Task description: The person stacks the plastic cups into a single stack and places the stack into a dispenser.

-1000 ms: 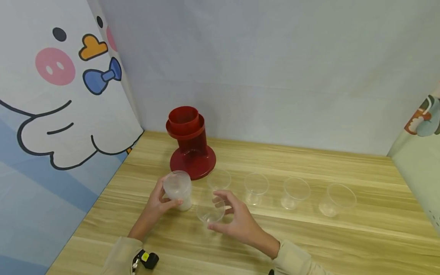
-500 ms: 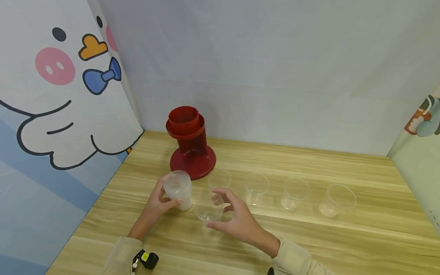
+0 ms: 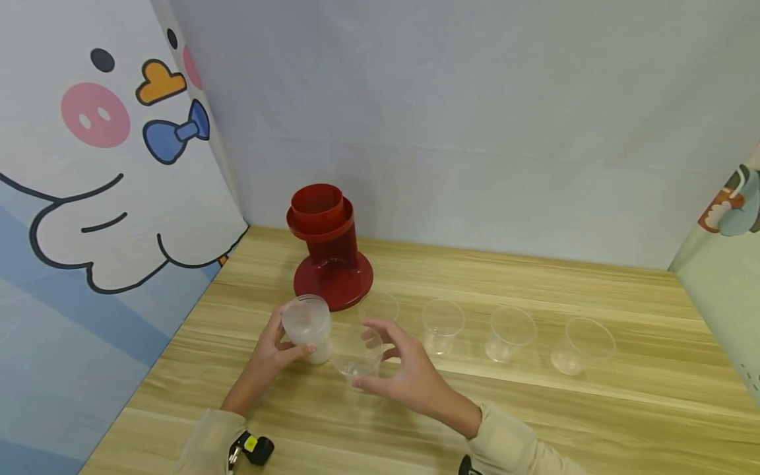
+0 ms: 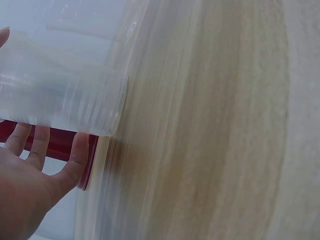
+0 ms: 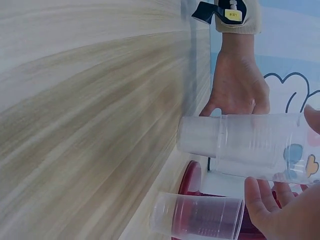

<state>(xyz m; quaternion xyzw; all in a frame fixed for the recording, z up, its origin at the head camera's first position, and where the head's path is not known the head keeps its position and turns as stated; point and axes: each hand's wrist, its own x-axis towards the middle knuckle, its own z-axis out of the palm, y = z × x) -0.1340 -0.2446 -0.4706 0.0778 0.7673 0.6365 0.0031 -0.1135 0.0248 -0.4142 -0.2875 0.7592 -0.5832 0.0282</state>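
My left hand (image 3: 270,353) grips a stack of nested clear plastic cups (image 3: 307,323) standing upright on the table; in the left wrist view its fingers lie along the stack's side (image 4: 55,95). Between thumb and fingers, my right hand (image 3: 406,369) holds a single clear plastic cup (image 3: 355,353) upright just right of the stack. In the right wrist view this cup (image 5: 255,142) is off the table, overlapping the stack (image 5: 197,135) behind it. Another clear cup (image 3: 379,310) stands behind my right hand.
Three more clear cups, left (image 3: 442,320), middle (image 3: 512,326) and right (image 3: 588,340), stand upright in a row to the right. A red stand with a round base (image 3: 332,280) and a tube on top rises behind the stack. A pale cloth wall (image 3: 451,132) bounds the wooden table.
My right hand has moved slightly left with its cup, closer to the stack. The left hand and the stack have stayed in place.
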